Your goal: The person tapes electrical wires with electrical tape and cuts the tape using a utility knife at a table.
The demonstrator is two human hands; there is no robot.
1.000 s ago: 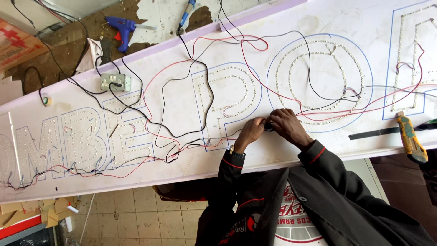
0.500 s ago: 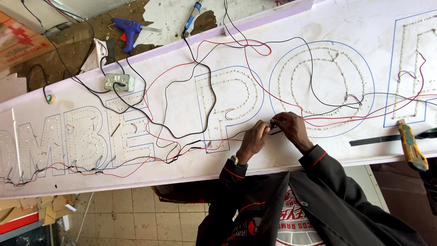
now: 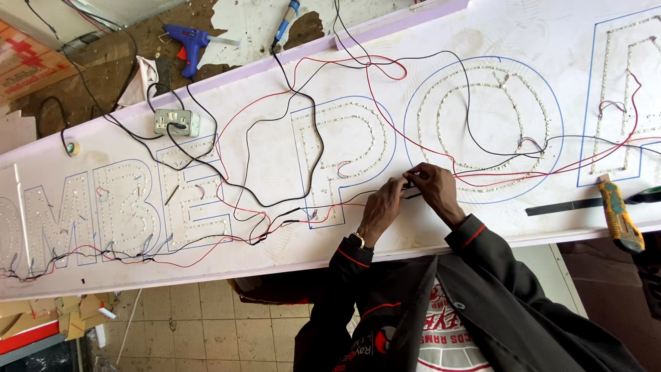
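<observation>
thin black wire (image 3: pixel 412 184), pinched, above sign board (image 3: pixel 275 227)

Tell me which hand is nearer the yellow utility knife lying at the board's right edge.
Right. The right hand is on the knife's side, though well apart from the yellow utility knife; the left hand sits just beyond it, farther away.

Hands: my left hand (image 3: pixel 381 207) and right hand (image 3: pixel 434 187) meet on the wires (image 3: pixel 413 184), on the sign board (image 3: pixel 275 220).
Right: knife (image 3: pixel 621 213) on board.
Behind: glue gun (image 3: pixel 186 40).
</observation>
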